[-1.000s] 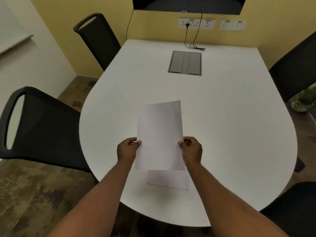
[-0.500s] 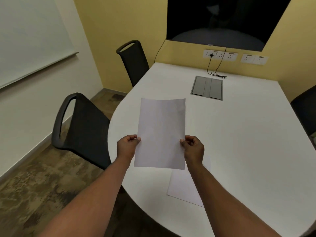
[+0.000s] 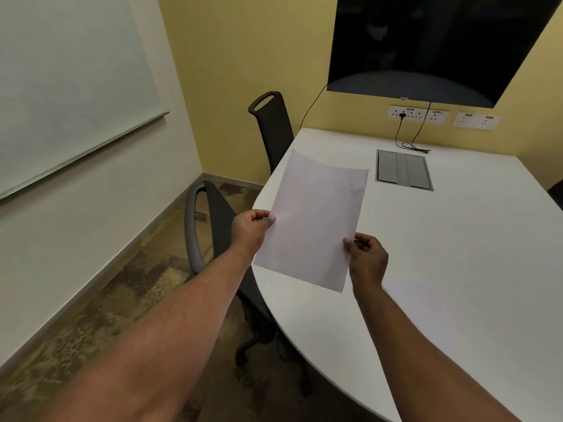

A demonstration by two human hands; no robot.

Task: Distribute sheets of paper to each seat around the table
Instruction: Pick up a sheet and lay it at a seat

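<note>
I hold a white sheet of paper [image 3: 313, 220] in the air over the left edge of the white table [image 3: 457, 254]. My left hand [image 3: 249, 229] pinches its left edge and my right hand [image 3: 367, 257] pinches its lower right edge. The sheet is tilted, its top leaning right. Another sheet [image 3: 426, 309] lies flat on the table to the right of my right forearm, very faint against the white top. A black chair [image 3: 219, 220] stands at the table's left side, below my left hand. A second black chair [image 3: 271, 129] stands farther back.
A dark wall screen [image 3: 426, 47] hangs above sockets [image 3: 417, 114] with a black cable running onto the table. A grey cable hatch [image 3: 403, 173] is set in the tabletop. A whiteboard [image 3: 70, 83] covers the left wall. Patterned carpet lies left of the table.
My view has swung left along the table. The held sheet moved left and farther out, towards the near left chair, and tilted. The sheet lying on the table is now to my right.
</note>
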